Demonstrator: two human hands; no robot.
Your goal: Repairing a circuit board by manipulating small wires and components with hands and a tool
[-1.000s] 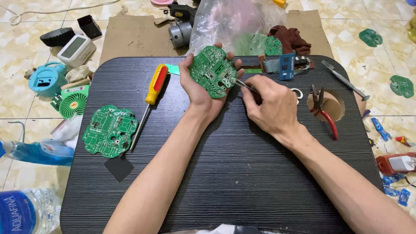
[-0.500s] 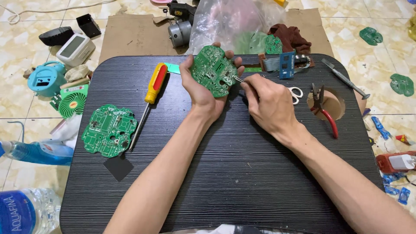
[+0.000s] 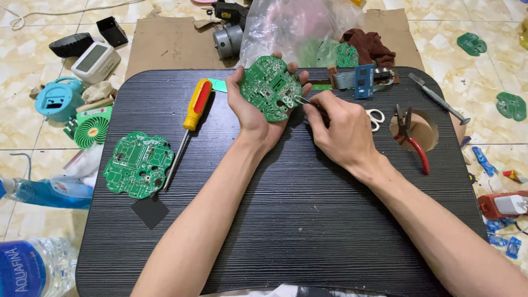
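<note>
My left hand [image 3: 250, 113] holds a green round circuit board [image 3: 268, 88] tilted up above the far middle of a black tabletop [image 3: 286, 220]. My right hand [image 3: 338, 132] pinches thin metal tweezers [image 3: 301, 100], whose tip touches the board's right edge. A second green circuit board [image 3: 137, 164] lies flat at the table's left. A screwdriver [image 3: 190, 121] with a yellow and red handle lies between that board and my left hand.
Red-handled pliers [image 3: 412, 143] lie by a round hole [image 3: 421, 132] at the table's right, small scissors [image 3: 376, 118] beside them. A blue module with ribbon cable [image 3: 360, 81], a plastic bag [image 3: 297, 27], a small motor [image 3: 226, 38] and cardboard sit behind. Water bottles [image 3: 33, 269] and gadgets litter the tiled floor.
My right hand has shifted slightly left with the tweezers, whose tip now rests on the held board's edge. The left hand and board stay almost still.
</note>
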